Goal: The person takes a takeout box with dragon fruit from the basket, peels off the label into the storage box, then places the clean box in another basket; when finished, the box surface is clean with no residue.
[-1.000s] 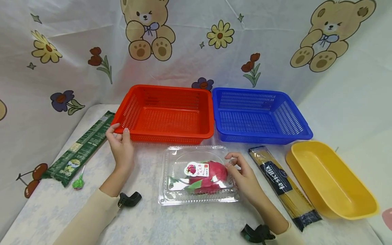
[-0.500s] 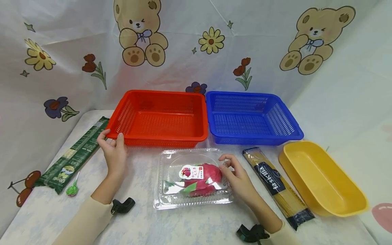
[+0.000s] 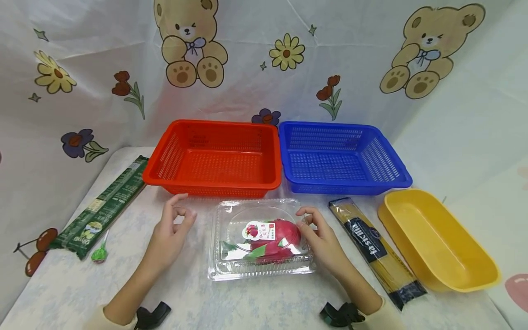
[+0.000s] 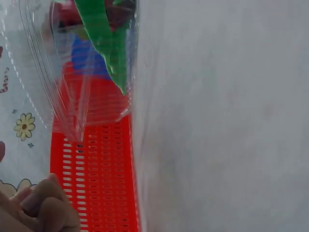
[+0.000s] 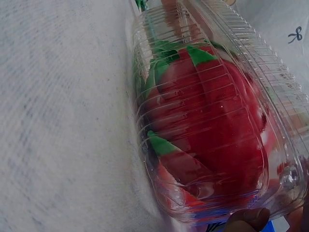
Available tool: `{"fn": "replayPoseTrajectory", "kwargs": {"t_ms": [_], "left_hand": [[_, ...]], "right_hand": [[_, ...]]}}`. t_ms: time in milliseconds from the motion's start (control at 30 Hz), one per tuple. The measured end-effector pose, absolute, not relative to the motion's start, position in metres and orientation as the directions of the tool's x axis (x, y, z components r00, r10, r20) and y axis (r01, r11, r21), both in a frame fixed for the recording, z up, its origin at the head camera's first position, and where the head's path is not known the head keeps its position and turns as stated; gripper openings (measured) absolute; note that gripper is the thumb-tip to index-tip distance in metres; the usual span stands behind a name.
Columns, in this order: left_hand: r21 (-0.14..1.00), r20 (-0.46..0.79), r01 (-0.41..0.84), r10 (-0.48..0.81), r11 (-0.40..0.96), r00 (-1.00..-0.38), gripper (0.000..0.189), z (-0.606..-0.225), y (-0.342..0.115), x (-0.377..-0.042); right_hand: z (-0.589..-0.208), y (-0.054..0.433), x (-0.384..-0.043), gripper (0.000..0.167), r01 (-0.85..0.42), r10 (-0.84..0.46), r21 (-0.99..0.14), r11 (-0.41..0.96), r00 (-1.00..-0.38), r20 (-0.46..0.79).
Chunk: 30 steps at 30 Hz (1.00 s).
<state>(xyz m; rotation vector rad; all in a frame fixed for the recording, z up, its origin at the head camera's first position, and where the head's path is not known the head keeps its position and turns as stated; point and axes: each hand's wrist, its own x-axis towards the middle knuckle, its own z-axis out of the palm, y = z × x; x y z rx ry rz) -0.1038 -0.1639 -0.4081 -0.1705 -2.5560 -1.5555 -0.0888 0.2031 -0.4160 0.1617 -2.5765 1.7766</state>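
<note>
Right hand pinching a clear box

It is gripping the right edge between thumb and finger; the left hand is curling loosely beside the left edge, holding nothing. A red fruit is showing inside. The box is sitting on a pale, blue-mottled table, before a red basket and a blue basket. Behind, a white bear-print cloth is hanging, creased
</note>
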Motion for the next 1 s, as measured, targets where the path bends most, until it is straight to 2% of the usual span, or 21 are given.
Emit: {"fn": "replayPoseTrajectory", "kwargs": {"t_ms": [133, 300, 433, 867, 1000], "left_hand": [[0.771, 0.188, 0.22, 0.117, 0.598, -0.975, 0.057, -0.411, -0.161, -0.094], [0.714, 0.16, 0.284, 0.246, 0.64, -0.956, 0.071, -0.415, -0.154, -0.087], [0.746, 0.149, 0.315, 0.314, 0.586, -0.938, 0.077, -0.421, -0.144, -0.082], [0.888, 0.137, 0.271, 0.347, 0.373, -0.928, 0.065, -0.426, -0.137, -0.082], [0.905, 0.128, 0.252, 0.346, 0.344, -0.93, 0.065, -0.428, -0.137, -0.083]], "right_hand": [[-0.416, 0.201, -0.093, 0.02, -0.103, -0.094, -0.93, 0.353, -0.993, 0.074], [-0.416, 0.202, -0.092, 0.02, -0.112, -0.098, -0.927, 0.357, -0.992, 0.083], [-0.417, 0.202, -0.089, 0.021, -0.112, -0.096, -0.925, 0.364, -0.992, 0.082], [-0.419, 0.2, -0.086, 0.025, -0.124, -0.1, -0.926, 0.358, -0.991, 0.094], [-0.419, 0.2, -0.086, 0.029, -0.133, -0.114, -0.927, 0.351, -0.989, 0.099]]}}
